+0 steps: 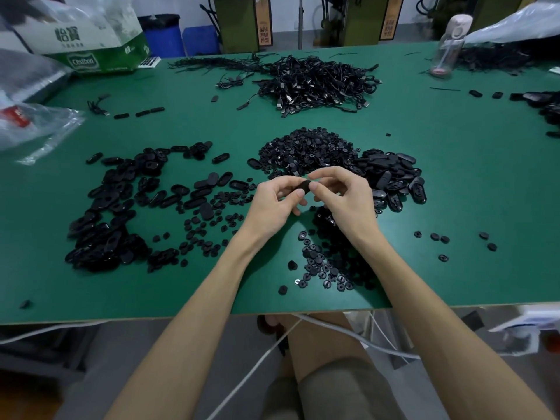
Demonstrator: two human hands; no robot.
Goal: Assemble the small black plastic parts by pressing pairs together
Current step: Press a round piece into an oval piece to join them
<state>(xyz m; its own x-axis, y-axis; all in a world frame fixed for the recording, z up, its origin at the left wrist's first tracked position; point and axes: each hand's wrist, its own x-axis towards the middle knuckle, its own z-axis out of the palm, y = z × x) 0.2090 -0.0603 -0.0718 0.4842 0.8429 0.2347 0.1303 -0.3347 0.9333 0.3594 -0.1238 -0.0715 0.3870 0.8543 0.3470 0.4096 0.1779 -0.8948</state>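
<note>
Above the middle of the green table (454, 207), my left hand (277, 201) and my right hand (345, 195) meet, and both pinch one small black plastic part (305, 187) between fingertips and thumbs. Behind my hands lies a heap of small round black parts (306, 150). Oval black shells are piled to the right (391, 174) and spread wide on the left (112, 207). More small round parts (327, 268) lie scattered under my right wrist, close to the front edge.
A tangle of black cables (315, 83) fills the far middle of the table. A green-and-white carton (91, 40) and clear plastic bags (36, 125) sit at the far left. A clear water bottle (448, 43) stands at the far right. White cables (348, 331) hang below the front edge.
</note>
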